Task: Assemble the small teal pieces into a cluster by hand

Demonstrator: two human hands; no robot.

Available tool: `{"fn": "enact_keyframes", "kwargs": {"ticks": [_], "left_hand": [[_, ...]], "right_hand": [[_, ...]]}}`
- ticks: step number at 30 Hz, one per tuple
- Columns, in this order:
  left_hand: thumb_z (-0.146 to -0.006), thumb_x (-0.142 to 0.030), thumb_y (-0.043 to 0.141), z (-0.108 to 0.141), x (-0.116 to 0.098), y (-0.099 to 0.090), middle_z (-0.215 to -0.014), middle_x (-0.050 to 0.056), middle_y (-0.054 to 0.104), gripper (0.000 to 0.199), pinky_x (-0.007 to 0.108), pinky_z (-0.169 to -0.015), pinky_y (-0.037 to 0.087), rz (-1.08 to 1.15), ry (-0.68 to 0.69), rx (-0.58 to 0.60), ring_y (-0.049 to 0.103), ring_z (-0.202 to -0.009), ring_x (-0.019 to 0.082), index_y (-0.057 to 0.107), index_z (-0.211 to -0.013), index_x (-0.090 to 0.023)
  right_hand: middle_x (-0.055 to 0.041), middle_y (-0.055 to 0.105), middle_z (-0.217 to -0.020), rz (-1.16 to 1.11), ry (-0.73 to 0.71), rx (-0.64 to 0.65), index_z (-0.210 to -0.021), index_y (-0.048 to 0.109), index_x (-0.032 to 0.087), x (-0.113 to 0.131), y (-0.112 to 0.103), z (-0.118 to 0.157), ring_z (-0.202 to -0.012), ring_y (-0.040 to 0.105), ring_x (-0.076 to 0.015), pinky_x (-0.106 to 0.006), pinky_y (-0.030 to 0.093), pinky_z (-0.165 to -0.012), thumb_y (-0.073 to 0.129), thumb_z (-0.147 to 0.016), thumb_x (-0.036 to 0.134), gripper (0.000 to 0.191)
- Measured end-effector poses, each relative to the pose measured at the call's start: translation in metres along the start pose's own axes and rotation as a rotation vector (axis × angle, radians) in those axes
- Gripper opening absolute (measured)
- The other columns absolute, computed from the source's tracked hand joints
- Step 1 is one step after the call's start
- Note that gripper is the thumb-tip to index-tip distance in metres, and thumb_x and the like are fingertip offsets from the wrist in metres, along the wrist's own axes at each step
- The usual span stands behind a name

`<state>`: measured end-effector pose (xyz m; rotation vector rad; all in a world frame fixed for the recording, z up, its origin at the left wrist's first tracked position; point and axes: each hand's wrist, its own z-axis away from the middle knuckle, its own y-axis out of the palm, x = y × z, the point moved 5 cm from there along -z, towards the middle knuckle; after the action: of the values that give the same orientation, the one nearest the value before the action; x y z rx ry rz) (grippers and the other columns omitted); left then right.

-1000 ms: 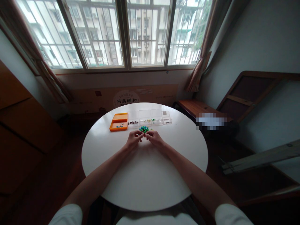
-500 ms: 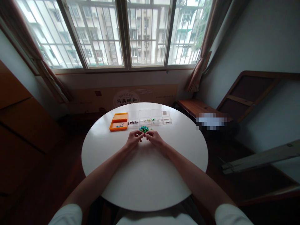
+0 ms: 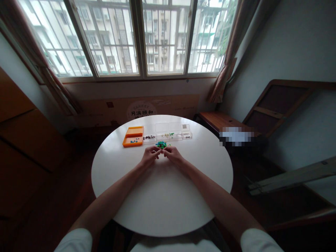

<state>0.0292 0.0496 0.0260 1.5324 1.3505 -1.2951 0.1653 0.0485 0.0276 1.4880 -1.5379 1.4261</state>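
Observation:
My left hand and my right hand meet above the white table, fingertips pinched close together. Whatever they pinch is too small to make out. Just beyond the fingertips lies a pile of small green and blue pieces, partly hidden by my hands. Behind it on the left is an open orange case with a few small blue pieces inside. Clear plastic boxes stand open beside the case, holding dark, pale and green pieces in separate compartments.
The round white table stretches under both forearms. Beyond it a long cardboard box leans below the barred window. A wooden bench stands at the right, with a blurred pale patch over it.

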Motion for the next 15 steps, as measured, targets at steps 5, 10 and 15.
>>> {"fn": "enact_keyframes", "kwargs": {"ticks": [5,10,15], "left_hand": [[-0.068,-0.039,0.069,-0.0002,0.0009,-0.0004,-0.072,0.007,0.064,0.031,0.019,-0.042,0.043,-0.017,-0.003,-0.002,0.054,-0.048,0.008,0.065,-0.075,-0.009],[-0.068,-0.040,0.069,-0.0003,0.0021,-0.0009,-0.072,0.006,0.065,0.032,0.019,-0.042,0.043,-0.009,-0.007,0.004,0.055,-0.048,0.008,0.066,-0.076,-0.010],[-0.068,-0.040,0.069,-0.0003,0.0017,-0.0012,-0.072,0.006,0.065,0.031,0.020,-0.043,0.044,-0.009,0.002,0.002,0.055,-0.048,0.008,0.066,-0.076,-0.010]], "right_hand": [[0.0001,0.055,-0.052,-0.005,-0.005,0.002,-0.060,0.060,0.013,-0.0008,0.0001,-0.0006,-0.049,0.045,-0.0088,-0.020,0.033,-0.047,0.054,-0.073,0.033,0.025],[0.0001,0.055,-0.052,0.002,-0.003,0.011,-0.060,0.060,0.013,-0.0011,0.0002,-0.0009,-0.049,0.046,-0.0088,-0.020,0.033,-0.047,0.054,-0.074,0.032,0.025],[0.0002,0.055,-0.052,-0.005,-0.001,0.010,-0.060,0.060,0.013,0.0007,0.0001,-0.0001,-0.049,0.047,-0.0091,-0.020,0.034,-0.048,0.054,-0.075,0.031,0.025]]}}
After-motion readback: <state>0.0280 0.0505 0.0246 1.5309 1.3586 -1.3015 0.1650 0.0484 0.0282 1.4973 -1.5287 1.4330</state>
